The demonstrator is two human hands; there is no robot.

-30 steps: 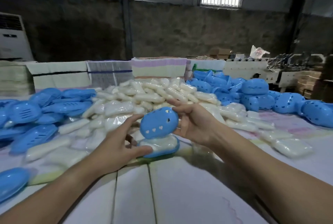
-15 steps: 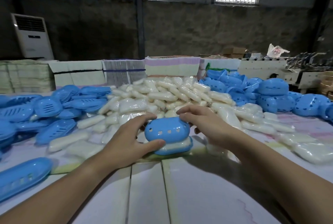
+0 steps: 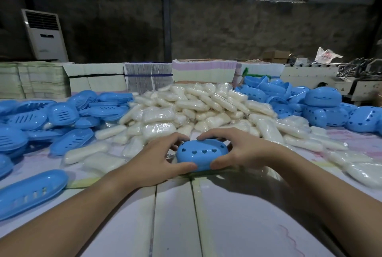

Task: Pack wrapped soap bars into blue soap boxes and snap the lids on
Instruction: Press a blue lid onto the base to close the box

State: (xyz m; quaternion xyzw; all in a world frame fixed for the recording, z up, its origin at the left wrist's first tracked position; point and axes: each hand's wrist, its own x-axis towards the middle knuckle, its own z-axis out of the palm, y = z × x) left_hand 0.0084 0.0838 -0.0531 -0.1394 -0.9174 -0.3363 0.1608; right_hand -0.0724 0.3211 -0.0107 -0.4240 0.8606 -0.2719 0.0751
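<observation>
A blue soap box (image 3: 201, 154) with heart-shaped holes in its lid sits on the table's near middle, lid down over its base. My left hand (image 3: 153, 163) grips its left end, thumb along the front edge and fingers over the back. My right hand (image 3: 241, 152) grips the right end the same way. The soap inside is hidden. Behind the box lies a big heap of wrapped white soap bars (image 3: 192, 108).
Slotted blue box bases (image 3: 62, 118) are piled at the left, one (image 3: 29, 192) near the front left edge. Blue lids and closed boxes (image 3: 322, 103) are heaped at the right. Loose soap bars (image 3: 359, 172) lie at the right. Stacked cartons (image 3: 148, 74) line the table's far edge.
My right hand brought the lid down from above the base onto it. Both hands have closed in round the box's ends, and the soap between lid and base no longer shows.
</observation>
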